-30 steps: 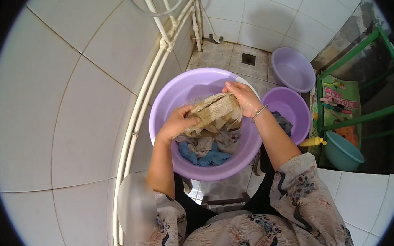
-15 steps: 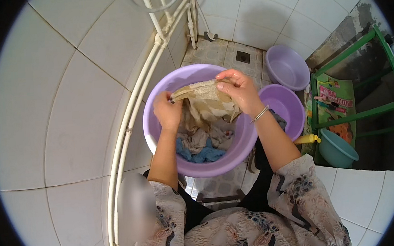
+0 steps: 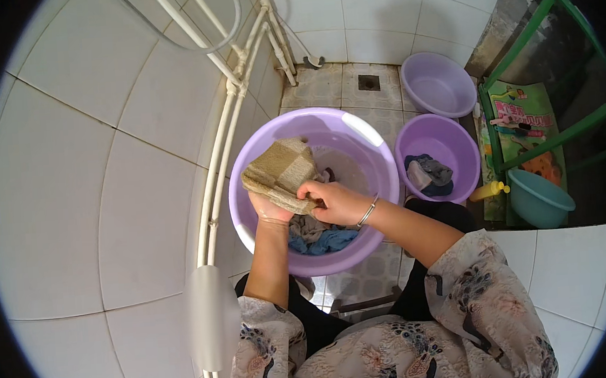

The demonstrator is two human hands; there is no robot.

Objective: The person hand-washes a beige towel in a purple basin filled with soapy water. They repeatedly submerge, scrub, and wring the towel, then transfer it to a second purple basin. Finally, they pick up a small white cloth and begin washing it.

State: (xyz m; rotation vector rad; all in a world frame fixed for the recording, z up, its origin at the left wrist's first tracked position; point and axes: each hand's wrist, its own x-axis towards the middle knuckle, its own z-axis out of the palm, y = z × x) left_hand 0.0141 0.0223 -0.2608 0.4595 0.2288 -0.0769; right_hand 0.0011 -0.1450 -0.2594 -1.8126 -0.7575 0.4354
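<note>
Over the large purple basin (image 3: 387, 215) I hold a tan patterned cloth (image 3: 284, 163), bunched and folded. My left hand (image 3: 268, 207) supports it from below, with its fingers hidden under the fabric. My right hand (image 3: 328, 202) pinches the cloth's lower right edge between thumb and fingers; a silver bangle circles that wrist. Below my hands, a blue cloth (image 3: 331, 241) and greyish cloths (image 3: 308, 228) lie in the basin, beside cloudy water (image 3: 347, 168).
Right of the basin stand a smaller purple basin (image 3: 411, 126) with dark cloths (image 3: 432, 173) and a paler one (image 3: 442, 63) behind it. A yellow bottle (image 3: 486, 191), a teal basin (image 3: 539, 200) and a green metal frame (image 3: 586, 123) are farther right. White pipes (image 3: 210, 216) run along the left wall.
The cloth, earlier stretched between both hands, is now gathered over my left hand. My right hand has come down and left to its lower edge. The view has shifted slightly.
</note>
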